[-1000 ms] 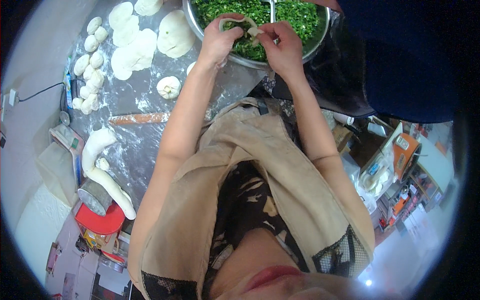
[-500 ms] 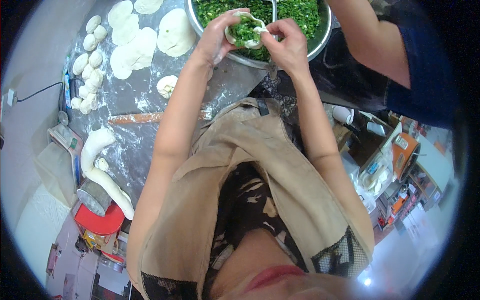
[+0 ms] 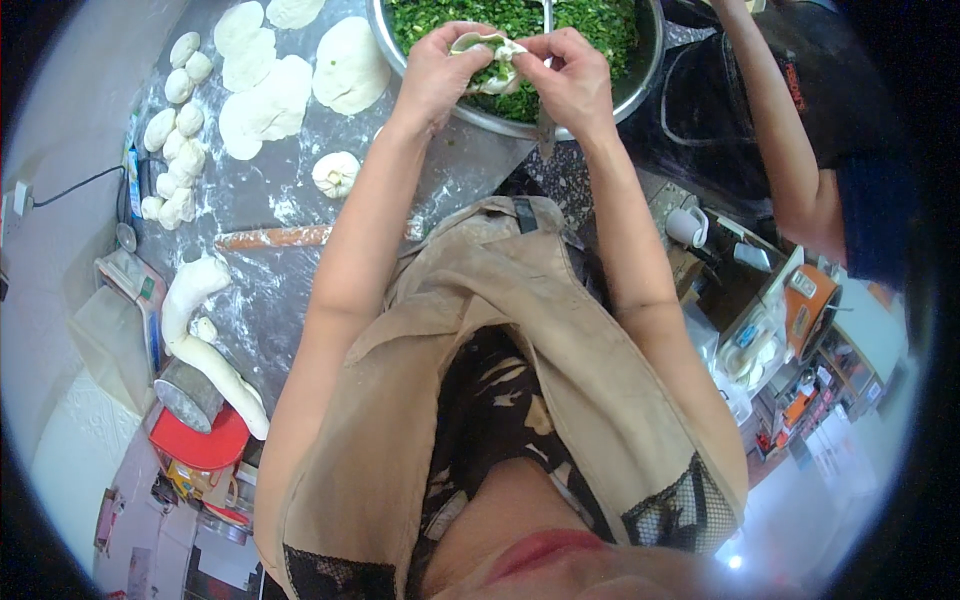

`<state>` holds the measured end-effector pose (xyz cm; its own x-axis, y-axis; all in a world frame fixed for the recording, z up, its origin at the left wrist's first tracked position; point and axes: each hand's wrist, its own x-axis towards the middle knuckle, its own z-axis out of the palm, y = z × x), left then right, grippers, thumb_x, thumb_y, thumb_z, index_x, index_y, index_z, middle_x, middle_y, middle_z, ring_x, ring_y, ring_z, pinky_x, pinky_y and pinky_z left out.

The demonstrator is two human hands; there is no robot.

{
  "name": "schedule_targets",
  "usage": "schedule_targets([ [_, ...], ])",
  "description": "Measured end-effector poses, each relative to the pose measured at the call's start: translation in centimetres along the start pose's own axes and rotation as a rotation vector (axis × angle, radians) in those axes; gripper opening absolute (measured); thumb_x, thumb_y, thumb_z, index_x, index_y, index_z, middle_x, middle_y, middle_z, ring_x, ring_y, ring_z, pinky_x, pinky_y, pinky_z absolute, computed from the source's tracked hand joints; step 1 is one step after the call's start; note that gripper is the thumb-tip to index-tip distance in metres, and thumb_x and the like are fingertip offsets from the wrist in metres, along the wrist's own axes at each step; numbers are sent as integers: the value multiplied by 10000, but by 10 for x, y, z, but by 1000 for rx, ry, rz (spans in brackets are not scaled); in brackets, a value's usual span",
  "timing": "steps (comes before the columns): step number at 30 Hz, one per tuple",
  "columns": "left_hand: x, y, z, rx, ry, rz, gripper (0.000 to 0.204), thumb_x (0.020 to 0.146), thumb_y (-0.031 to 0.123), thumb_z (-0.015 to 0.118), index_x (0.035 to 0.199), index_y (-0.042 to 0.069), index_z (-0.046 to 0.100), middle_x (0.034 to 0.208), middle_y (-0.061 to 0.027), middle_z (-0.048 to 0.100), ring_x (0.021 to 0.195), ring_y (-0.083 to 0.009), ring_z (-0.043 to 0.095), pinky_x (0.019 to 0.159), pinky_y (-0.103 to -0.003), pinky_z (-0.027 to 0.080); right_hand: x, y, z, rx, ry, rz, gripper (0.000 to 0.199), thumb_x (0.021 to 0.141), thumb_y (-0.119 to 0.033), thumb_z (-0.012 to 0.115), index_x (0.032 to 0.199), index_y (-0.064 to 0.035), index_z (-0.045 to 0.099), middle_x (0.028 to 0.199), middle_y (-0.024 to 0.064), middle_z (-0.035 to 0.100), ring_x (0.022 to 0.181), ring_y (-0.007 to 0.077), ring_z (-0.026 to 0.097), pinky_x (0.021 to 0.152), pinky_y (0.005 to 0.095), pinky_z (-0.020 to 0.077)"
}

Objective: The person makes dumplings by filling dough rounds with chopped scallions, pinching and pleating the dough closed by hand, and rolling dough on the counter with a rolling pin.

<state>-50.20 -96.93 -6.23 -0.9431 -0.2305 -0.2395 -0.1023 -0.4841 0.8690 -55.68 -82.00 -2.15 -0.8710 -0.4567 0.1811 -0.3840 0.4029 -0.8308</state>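
Between my hands is a round dough wrapper (image 3: 506, 52) with chopped green filling inside, held above the near rim of a metal bowl (image 3: 652, 75). My left hand (image 3: 436, 75) cups the wrapper from the left, its thumb over the filling. With thumb and fingers my right hand (image 3: 573, 78) pinches the gathered right edge. Chopped greens (image 3: 590, 35) fill the bowl, and a metal utensil (image 3: 547, 125) lies across its rim, partly behind my right hand. A closed, pleated bun (image 3: 336, 174) sits on the table left of my forearm.
Flattened dough rounds (image 3: 352, 65) and several small dough balls (image 3: 188, 120) lie on the floured table (image 3: 270, 190). A rolling pin (image 3: 272, 237) rests near my left forearm, a long dough rope (image 3: 195, 350) beyond it. At right is another person's arm (image 3: 775, 130).
The wrapper's opening has narrowed as its edge is gathered, and my left thumb has moved over the filling. The other person's arm has shifted right, away from the bowl.
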Motion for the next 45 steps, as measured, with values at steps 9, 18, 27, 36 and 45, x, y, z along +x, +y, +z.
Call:
schedule_targets([
  [9, 2, 14, -7, 235, -80, -106, 209, 836, 50, 535, 1035, 37, 598, 945, -31, 633, 842, -88, 588, 703, -255, 515, 0, -3, 5, -267, 64, -307, 138, 742, -87, 656, 870, -38, 648, 817, 82, 571, 805, 263, 568, 700, 345, 464],
  [18, -2, 39, -13, -67, -108, -248, 410, 932, 317, 347, 1174, 53, 546, 1205, -127, 561, 1064, -235, 576, 855, -418, 513, -4, 18, 13, 183, 7, 64, 149, 808, -107, 616, 930, -24, 636, 830, 93, 585, 763, 193, 594, 694, 295, 481],
  [27, 2, -14, 1, 203, 92, 116, 346, 829, 55, 463, 1166, 19, 532, 967, -61, 592, 889, -148, 596, 721, -298, 533, -17, 2, 31, 161, 185, 79, 129, 830, -83, 634, 914, 14, 626, 828, 21, 619, 719, 72, 578, 649, 209, 476],
  [36, -2, -2, 5, -98, 116, -127, 333, 829, 100, 596, 1151, 36, 542, 931, -58, 621, 784, -147, 608, 677, -285, 530, -9, -5, 29, 7, 246, -142, 81, 748, -33, 626, 815, 8, 614, 786, 105, 619, 679, 196, 637, 621, 280, 519],
  [45, -9, 11, -1, -251, 77, -86, 278, 851, 88, 567, 1121, 28, 603, 921, -16, 624, 720, -65, 576, 614, -208, 495, -9, 2, 29, 184, 205, 59, 105, 760, -56, 645, 834, 13, 618, 795, 91, 628, 695, 166, 642, 648, 270, 521],
])
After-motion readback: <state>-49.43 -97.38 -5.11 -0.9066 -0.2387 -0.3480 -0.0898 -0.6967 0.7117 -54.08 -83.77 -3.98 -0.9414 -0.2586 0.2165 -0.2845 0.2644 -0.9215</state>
